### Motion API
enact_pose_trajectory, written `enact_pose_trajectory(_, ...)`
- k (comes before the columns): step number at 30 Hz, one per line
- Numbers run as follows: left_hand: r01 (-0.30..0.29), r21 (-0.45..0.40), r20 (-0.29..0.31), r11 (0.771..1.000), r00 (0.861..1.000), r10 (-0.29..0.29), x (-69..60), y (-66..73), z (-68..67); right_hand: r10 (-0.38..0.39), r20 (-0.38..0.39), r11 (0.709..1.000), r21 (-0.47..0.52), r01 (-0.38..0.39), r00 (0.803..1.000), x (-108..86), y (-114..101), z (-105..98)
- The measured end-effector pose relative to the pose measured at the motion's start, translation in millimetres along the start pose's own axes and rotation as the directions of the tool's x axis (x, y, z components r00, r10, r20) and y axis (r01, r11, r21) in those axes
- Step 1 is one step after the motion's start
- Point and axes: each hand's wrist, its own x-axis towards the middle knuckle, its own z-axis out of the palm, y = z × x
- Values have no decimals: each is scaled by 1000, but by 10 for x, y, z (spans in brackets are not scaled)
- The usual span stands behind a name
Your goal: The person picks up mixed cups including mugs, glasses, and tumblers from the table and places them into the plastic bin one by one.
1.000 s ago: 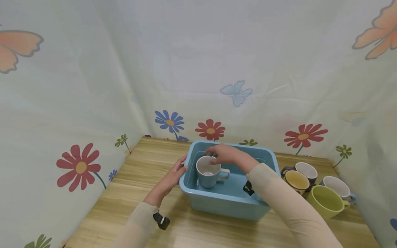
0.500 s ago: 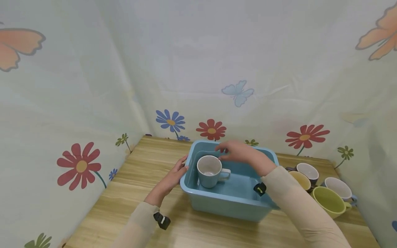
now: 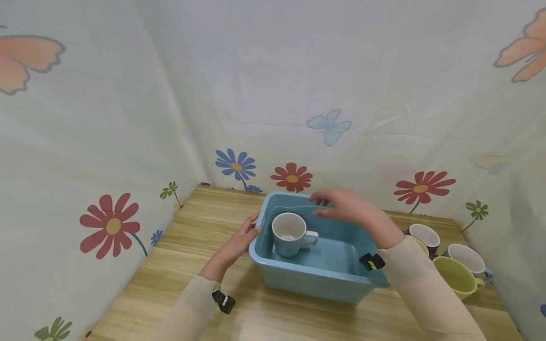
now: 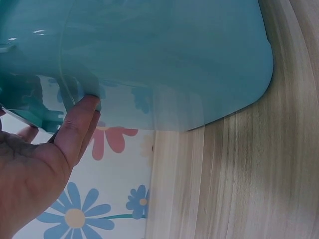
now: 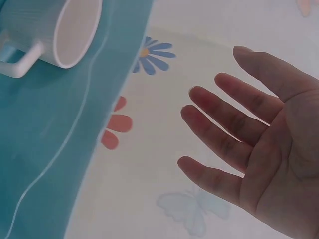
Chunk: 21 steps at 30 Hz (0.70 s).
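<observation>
A grey-blue mug (image 3: 288, 240) with a white inside stands upright at the left end of a light blue bin (image 3: 315, 275), its handle toward the right. My left hand (image 3: 233, 245) touches the bin's left side near the rim; the left wrist view has its fingers (image 4: 79, 124) against the outer wall. Over the back of the bin hovers my right hand (image 3: 343, 206), apart from the mug and empty. In the right wrist view this hand (image 5: 254, 134) has spread, slightly bent fingers, with the mug (image 5: 62, 32) off to the far side.
Right of the bin several mugs stand close together: a dark one with a white inside (image 3: 425, 235), a yellow one partly behind my forearm, a blue-handled one (image 3: 467, 258) and a green one (image 3: 458, 277). A flowered curtain (image 3: 273, 94) hangs behind the wooden table (image 3: 192, 227).
My right hand has moved right, away from the mug's rim, to above the bin's back part. The mug stays put in the bin, and my left hand keeps its place.
</observation>
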Motion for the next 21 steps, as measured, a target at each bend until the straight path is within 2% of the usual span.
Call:
enact_pose_trajectory(8,8,30,-6,1000,1000,-8,23,11,-13,-27,-50,999,22,28,998,-241,-8,-82)
enact_pose_trajectory(21,6,28,5,1000,1000,-6,0,7,-10,18,-160,998,57,-9,987,-775,80,-38)
